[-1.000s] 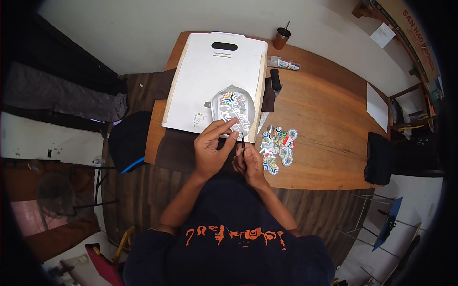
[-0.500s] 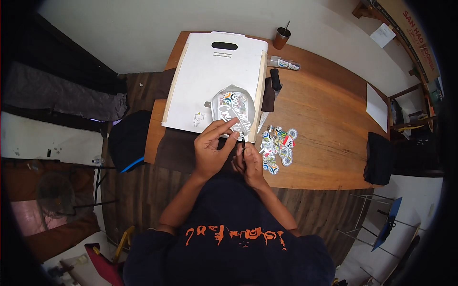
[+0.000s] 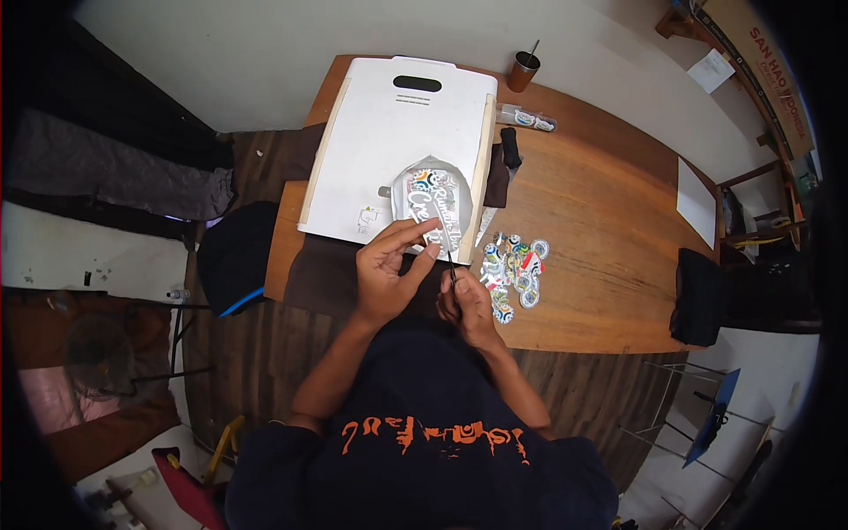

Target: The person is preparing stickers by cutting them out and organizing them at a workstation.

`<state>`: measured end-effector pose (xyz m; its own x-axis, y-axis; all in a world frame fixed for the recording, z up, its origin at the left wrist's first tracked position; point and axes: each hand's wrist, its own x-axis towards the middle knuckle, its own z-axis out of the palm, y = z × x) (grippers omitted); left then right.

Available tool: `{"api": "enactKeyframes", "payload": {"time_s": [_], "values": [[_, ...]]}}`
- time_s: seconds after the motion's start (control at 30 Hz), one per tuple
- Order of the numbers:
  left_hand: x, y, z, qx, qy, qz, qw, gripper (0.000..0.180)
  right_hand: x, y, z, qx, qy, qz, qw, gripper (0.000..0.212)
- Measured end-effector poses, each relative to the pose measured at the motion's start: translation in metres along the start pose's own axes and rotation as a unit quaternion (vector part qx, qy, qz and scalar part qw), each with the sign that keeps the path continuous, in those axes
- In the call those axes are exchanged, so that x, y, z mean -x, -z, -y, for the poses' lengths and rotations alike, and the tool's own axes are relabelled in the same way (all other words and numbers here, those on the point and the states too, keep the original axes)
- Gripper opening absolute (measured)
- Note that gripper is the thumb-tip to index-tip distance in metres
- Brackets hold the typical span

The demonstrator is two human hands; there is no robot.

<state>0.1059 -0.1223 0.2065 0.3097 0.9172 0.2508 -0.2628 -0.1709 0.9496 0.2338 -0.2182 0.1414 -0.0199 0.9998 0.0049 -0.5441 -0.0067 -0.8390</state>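
Observation:
A grey-edged printed sticker sheet (image 3: 452, 187) with white lettering and colourful patterns lies over the lower part of a white board (image 3: 389, 132). My left hand (image 3: 389, 269) pinches its lower edge, index finger stretched over the print and thumb below. Just right of it, my right hand (image 3: 468, 305) is closed around slim dark scissors (image 3: 453, 263), whose tip points up at the sheet's lower edge. Fingers hide most of the scissors, so I cannot tell how far the blades are apart. A pile of cut-out stickers (image 3: 512, 269) lies right of my right hand.
The board rests on a wooden table (image 3: 601, 203). Behind are a brown cup (image 3: 524, 71) with a stick in it and a clear packet of stickers (image 3: 527, 117). A black pouch (image 3: 698, 296) sits at the right edge, near a white paper sheet (image 3: 698, 199).
My right hand has drawn slightly down and right, away from the sheet's lower edge, with the scissors. The left hand keeps its hold, and the sheet has barely shifted.

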Motion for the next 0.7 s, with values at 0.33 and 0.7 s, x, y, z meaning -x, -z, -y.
{"api": "enactKeyframes", "payload": {"time_s": [0.33, 0.7], "values": [[0.0006, 0.0012, -0.0034, -0.02, -0.005, 0.01, 1.0, 0.038, -0.0006, -0.0005, 0.0012, 0.006, -0.008, 0.013, 1.0, 0.036], [0.0013, 0.0023, -0.0036, -0.03, -0.006, 0.031, 0.999, 0.036, -0.0017, -0.0014, 0.0034, 0.014, -0.005, 0.016, 1.0, 0.036]]}}
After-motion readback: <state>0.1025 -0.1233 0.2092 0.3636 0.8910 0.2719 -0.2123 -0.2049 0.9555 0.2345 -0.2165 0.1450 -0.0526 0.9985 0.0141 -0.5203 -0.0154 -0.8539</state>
